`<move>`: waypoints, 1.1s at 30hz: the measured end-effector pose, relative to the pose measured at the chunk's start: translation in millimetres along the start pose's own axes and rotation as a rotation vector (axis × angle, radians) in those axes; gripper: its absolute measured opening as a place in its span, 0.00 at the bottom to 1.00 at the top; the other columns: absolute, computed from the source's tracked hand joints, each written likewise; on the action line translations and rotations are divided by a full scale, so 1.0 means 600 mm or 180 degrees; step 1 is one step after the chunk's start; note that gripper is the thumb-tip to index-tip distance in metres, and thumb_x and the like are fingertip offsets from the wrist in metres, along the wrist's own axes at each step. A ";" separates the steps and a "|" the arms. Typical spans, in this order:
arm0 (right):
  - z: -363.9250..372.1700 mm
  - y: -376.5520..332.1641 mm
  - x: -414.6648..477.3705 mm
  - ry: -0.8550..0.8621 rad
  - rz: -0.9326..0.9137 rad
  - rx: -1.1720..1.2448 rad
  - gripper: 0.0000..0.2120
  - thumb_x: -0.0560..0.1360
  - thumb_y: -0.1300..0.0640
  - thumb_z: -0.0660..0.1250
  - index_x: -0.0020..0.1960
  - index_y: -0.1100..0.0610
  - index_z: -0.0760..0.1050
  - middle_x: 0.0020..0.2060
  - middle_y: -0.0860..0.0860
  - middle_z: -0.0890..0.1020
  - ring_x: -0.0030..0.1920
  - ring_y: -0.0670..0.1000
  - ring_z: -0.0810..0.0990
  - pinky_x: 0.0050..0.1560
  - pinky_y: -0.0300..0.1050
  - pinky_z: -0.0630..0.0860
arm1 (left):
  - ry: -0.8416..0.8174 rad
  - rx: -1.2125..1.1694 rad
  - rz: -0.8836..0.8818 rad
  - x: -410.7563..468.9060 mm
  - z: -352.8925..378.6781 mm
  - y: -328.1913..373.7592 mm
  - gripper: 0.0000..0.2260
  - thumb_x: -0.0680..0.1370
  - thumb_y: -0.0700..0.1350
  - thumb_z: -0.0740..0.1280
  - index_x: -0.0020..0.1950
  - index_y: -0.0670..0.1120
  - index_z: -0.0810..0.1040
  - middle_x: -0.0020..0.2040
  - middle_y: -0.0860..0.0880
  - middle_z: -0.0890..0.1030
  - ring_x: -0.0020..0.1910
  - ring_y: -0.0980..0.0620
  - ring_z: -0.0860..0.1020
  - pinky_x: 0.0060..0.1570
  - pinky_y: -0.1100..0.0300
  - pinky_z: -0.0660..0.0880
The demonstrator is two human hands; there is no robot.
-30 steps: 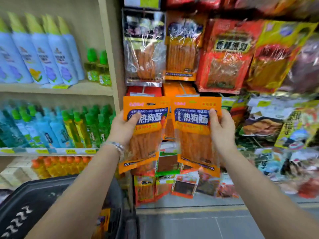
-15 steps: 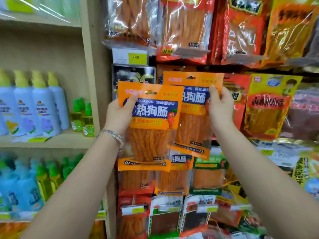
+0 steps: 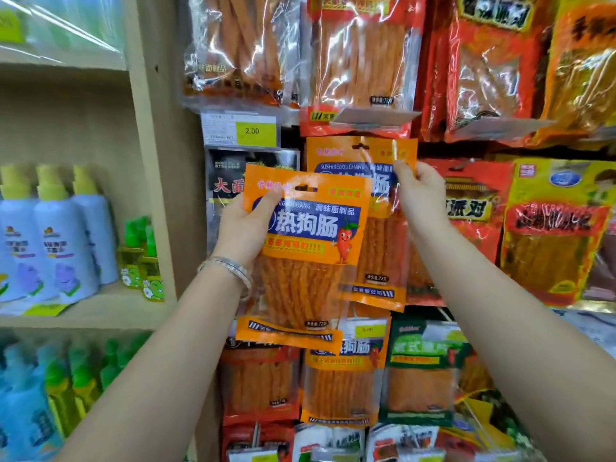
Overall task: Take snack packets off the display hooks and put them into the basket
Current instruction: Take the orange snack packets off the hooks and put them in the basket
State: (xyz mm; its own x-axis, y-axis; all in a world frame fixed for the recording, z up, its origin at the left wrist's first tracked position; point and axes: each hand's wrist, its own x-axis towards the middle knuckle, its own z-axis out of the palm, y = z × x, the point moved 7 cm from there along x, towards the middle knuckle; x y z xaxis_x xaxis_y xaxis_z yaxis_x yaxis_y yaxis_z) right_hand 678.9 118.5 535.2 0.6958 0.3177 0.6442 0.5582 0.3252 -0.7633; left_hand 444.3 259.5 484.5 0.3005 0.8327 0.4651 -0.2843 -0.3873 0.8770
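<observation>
Risking a slip: right hand (image 3: pixel 421 195) only pinches rear pkt (image 3: pixel 336 155) near its top edge w/ fingertips, so slick film could slide out or snag on neighbouring packs; basket isn't in view, so a blind drop may miss. Left hand (image 3: pixel 245 228) grips front pkt (image 3: pixel 310 255) at its upper-left corner; both pkts sit just below-right of yellow price tag (image 3: pixel 256 131); glossy orange, blue label, clear window showing reddish sticks, hang slot up top.
</observation>
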 end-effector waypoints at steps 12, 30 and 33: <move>-0.002 0.024 0.019 -0.0038 -0.0470 -0.1501 0.22 0.74 0.47 0.66 0.30 0.54 0.60 0.25 0.48 0.63 0.26 0.46 0.62 0.26 0.43 0.56 | 0.0079 0.0090 -0.0128 0.011 0.023 -0.009 0.08 0.74 0.55 0.68 0.42 0.51 0.78 0.42 0.49 0.85 0.42 0.49 0.84 0.46 0.48 0.80; -0.010 0.011 -0.060 -0.0536 -0.0367 0.0368 0.04 0.78 0.51 0.65 0.46 0.49 0.76 0.45 0.48 0.83 0.47 0.47 0.81 0.50 0.45 0.77 | -0.0457 0.0405 0.0512 -0.021 0.102 0.046 0.07 0.75 0.45 0.67 0.49 0.57 0.75 0.51 0.51 0.82 0.47 0.49 0.81 0.52 0.42 0.77; -0.023 -0.005 -0.057 -0.0419 -0.0622 0.0232 0.06 0.78 0.51 0.64 0.42 0.47 0.73 0.39 0.43 0.80 0.40 0.39 0.78 0.42 0.34 0.73 | -0.0646 0.0708 0.1069 -0.024 0.115 0.077 0.28 0.76 0.38 0.65 0.71 0.59 0.62 0.65 0.57 0.72 0.48 0.63 0.78 0.47 0.51 0.80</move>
State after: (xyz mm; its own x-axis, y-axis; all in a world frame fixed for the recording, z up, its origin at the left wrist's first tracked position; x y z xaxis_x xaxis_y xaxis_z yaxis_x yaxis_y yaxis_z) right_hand 659.7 94.2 514.9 0.5102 0.3542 0.7837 0.6390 0.4537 -0.6211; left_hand 489.7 201.9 526.7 0.4038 0.5604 0.7231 -0.2005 -0.7170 0.6677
